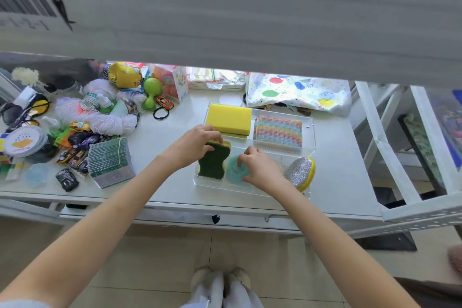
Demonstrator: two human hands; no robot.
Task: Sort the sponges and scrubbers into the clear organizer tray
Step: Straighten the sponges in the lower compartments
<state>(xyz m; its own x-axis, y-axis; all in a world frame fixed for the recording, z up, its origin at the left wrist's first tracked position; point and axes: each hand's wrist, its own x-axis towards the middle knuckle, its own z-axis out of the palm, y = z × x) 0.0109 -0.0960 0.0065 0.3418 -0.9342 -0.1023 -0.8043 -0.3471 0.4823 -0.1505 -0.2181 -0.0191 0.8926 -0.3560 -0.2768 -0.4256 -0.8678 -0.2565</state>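
Note:
A clear organizer tray (310, 130) sits on the white table. A big yellow sponge (230, 119) fills its far left compartment, and a rainbow-striped cloth (278, 130) lies in the far right one. My left hand (197, 144) grips the top of a green-and-yellow waisted sponge (212, 162) standing in the near left compartment. My right hand (260, 166) has its fingers on a teal round mesh scrubber (233, 170) in the near middle compartment. A silver-and-yellow scrubber (300, 170) leans at the tray's near right end.
Left of the tray lie a stack of green packets (110, 160), toy cars (77, 142), white string (100, 117) and other clutter. A dotted bag (297, 92) lies behind the tray. White shelf frames (390, 137) stand at the right. A shelf board (225, 20) overhangs.

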